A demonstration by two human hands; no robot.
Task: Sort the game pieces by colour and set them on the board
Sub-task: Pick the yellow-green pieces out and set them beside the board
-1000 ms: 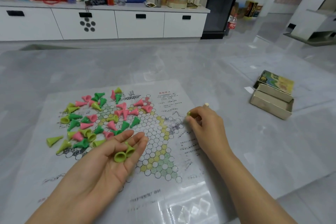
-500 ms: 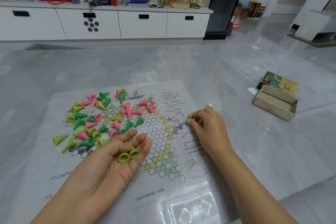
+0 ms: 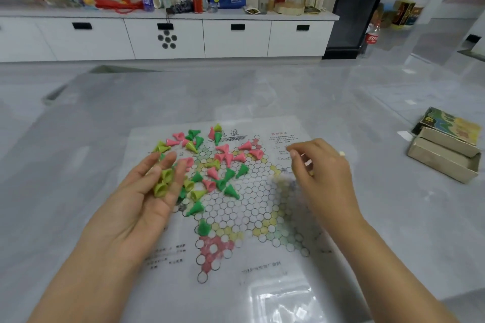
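Note:
The paper game board (image 3: 265, 280) lies flat on the grey table. A loose pile of pink, green and yellow-green cone pieces (image 3: 221, 158) covers its upper left, all lying mixed. One green cone (image 3: 203, 227) sits apart, just above the pink corner. My left hand (image 3: 147, 196) is palm up over the pile's left edge, with a few yellow-green cones (image 3: 162, 182) resting on its fingers. My right hand (image 3: 324, 176) hovers over the board's right tip with fingers curled, thumb and forefinger close together. Motion blur hides whether it holds a piece.
An open cardboard game box (image 3: 443, 158) and its printed lid (image 3: 452, 128) sit at the table's right side. A long white cabinet (image 3: 236, 39) crowded with bottles, a can and a blue bag runs along the back wall.
My left hand has moved up and now overlaps the pile's left edge, still carrying the cones. My right hand has lifted off the board's right tip, where it pinched a yellow-green piece.

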